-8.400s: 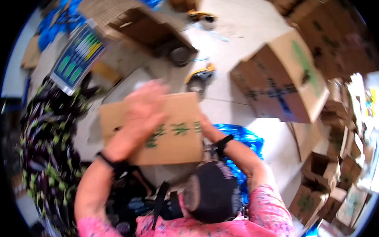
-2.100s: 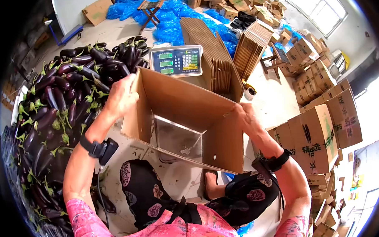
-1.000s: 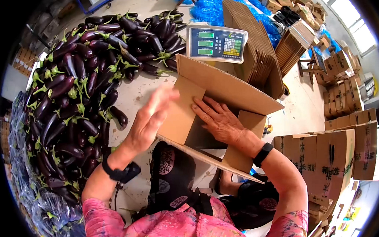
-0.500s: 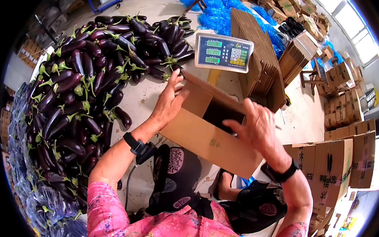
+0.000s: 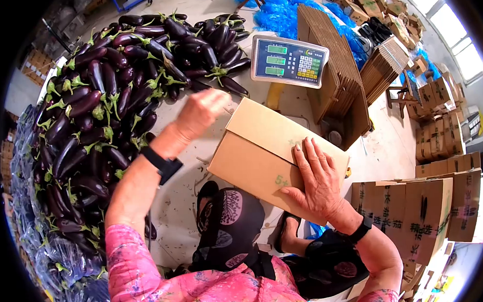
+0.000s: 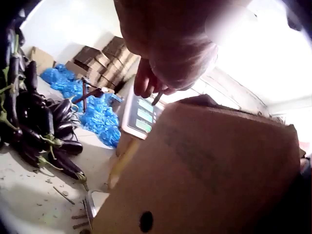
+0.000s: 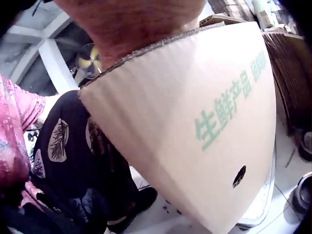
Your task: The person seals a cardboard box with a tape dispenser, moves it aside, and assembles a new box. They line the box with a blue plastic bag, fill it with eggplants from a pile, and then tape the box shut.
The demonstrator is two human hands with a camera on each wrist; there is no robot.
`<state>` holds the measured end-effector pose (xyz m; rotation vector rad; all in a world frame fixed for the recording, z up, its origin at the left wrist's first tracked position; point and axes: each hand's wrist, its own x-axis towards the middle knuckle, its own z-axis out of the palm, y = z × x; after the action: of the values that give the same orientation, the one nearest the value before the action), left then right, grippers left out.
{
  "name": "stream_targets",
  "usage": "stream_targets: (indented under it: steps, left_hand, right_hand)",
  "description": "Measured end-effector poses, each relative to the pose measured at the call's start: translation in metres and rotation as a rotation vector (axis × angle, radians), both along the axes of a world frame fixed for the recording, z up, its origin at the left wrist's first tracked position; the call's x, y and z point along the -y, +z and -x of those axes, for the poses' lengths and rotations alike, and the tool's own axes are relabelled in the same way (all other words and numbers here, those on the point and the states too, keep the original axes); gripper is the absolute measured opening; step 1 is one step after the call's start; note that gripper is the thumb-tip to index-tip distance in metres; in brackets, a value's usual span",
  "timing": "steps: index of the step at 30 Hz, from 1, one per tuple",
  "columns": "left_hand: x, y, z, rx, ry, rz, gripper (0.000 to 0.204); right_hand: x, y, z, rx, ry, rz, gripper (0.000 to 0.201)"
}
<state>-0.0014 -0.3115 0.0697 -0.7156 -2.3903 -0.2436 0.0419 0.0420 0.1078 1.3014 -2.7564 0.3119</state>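
In the head view, a brown cardboard box (image 5: 250,169) lies tilted above the knees, its two long flaps folded over the top with a narrow seam between them. My right hand (image 5: 320,183) rests spread on its right end, across both flaps. My left hand (image 5: 202,114) is raised just off the box's upper left corner, blurred, fingers loosely bent. The left wrist view has that hand (image 6: 170,44) above the box's side (image 6: 209,161). Green print and a round hole mark the box's end (image 7: 204,131) in the right wrist view, below my right hand (image 7: 136,24).
Eggplants (image 5: 107,102) are heaped on the left. A scale display (image 5: 289,61) stands behind the box, beside stacked flat cardboard (image 5: 335,78). Printed boxes (image 5: 403,214) stand at right; blue plastic (image 5: 284,16) lies at the back.
The upper long flap has folded down over the opening. My left hand has let go of the box's edge and lifted; my right hand has flattened onto the top.
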Motion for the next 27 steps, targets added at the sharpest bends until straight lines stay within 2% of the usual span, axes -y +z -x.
stream_targets:
  steps: [2,4,5,8,9,10,12,15,18,20,24,25,26,27]
  left_hand:
    - [0.030,0.007,-0.004,0.216,0.172,-0.164,0.025]
    - [0.057,0.003,-0.004,0.394,0.378,-0.108,0.039]
    - [0.057,-0.006,-0.011,0.288,0.450,-0.071,0.058]
    - [0.026,-0.009,0.002,0.533,0.256,-0.550,0.061]
    - [0.006,-0.004,0.009,0.792,0.143,-0.739,0.062]
    - [-0.016,-0.016,0.017,0.850,-0.002,-0.866,0.055]
    - [-0.066,-0.018,0.012,0.695,0.047,-0.578,0.047]
    - [-0.066,-0.018,0.012,0.756,0.019,-0.710,0.039]
    - [-0.063,-0.017,0.008,0.735,0.011,-0.627,0.034]
    - [-0.063,-0.020,0.005,0.617,0.011,-0.566,0.029]
    - [-0.067,-0.012,0.009,0.553,-0.026,-0.522,0.023]
    - [-0.067,-0.012,0.010,0.547,-0.009,-0.541,0.022]
    - [-0.067,-0.013,0.010,0.541,0.007,-0.556,0.021]
    - [-0.068,-0.009,0.009,0.559,0.017,-0.544,0.021]
  right_hand:
    - [0.000,-0.001,0.001,-0.016,-0.013,-0.015,0.086]
    - [0.002,0.001,-0.001,-0.047,-0.012,-0.063,0.090]
    - [0.001,-0.002,0.000,-0.036,-0.013,-0.041,0.089]
    - [0.000,-0.003,0.001,0.010,-0.002,-0.020,0.089]
    - [0.000,-0.003,0.000,0.011,-0.015,-0.022,0.088]
    - [-0.002,-0.004,0.000,0.001,-0.017,-0.025,0.087]
    - [-0.001,-0.006,0.001,-0.023,-0.020,-0.012,0.087]
    - [-0.001,-0.003,0.001,0.036,-0.004,0.011,0.082]
    - [0.007,-0.002,0.001,0.075,0.030,0.017,0.081]
    - [0.004,-0.008,0.004,0.063,0.045,0.006,0.083]
    - [-0.007,-0.012,0.019,0.162,0.118,0.150,0.071]
    - [-0.014,-0.004,0.031,0.294,0.146,0.272,0.056]
    - [-0.031,0.000,0.039,0.393,0.069,0.391,0.043]
    - [-0.045,0.013,0.044,0.348,-0.145,0.485,0.035]
